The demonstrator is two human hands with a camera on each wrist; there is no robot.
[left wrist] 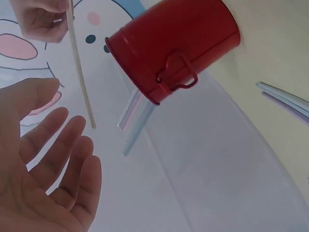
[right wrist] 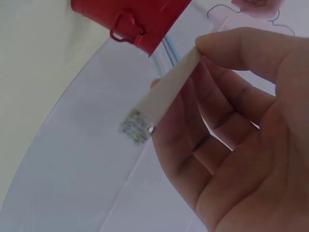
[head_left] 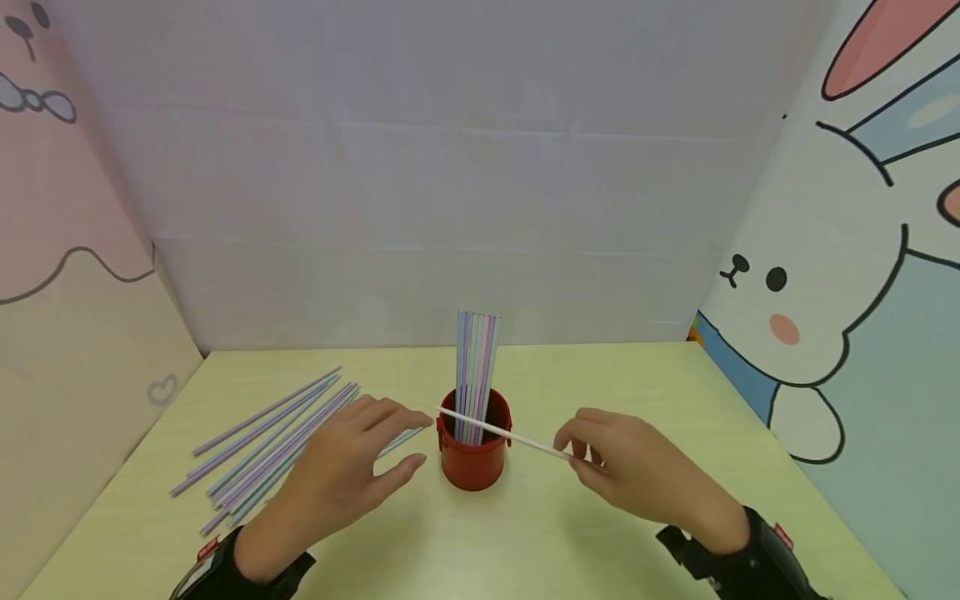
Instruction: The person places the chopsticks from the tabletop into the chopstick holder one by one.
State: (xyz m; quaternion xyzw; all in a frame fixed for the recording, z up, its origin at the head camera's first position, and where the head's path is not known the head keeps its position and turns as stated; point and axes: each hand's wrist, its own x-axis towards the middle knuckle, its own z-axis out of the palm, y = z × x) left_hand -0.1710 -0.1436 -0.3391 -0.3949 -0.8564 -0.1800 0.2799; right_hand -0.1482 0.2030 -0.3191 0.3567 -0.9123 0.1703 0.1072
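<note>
My right hand [head_left: 626, 462] pinches a slim white stick [head_left: 517, 437] near one end, between thumb and fingertips. The stick slants up to the left and overlaps the front of a small red bucket [head_left: 474, 462] in the head view. Its near end looks speckled in the right wrist view, where the held stick [right wrist: 166, 92] is blurred. Several pastel sticks [head_left: 474, 358] stand upright in the bucket. Left of it my left hand [head_left: 348, 471] hovers with thumb and fingers apart, holding nothing, its fingertips close to the stick's far end.
A loose spread of pastel purple, blue and green sticks [head_left: 262, 450] lies on the pale yellow table [head_left: 525, 550], partly hidden behind the left hand. A white panel [head_left: 450, 208] rises at the back, with cartoon-printed panels at both sides.
</note>
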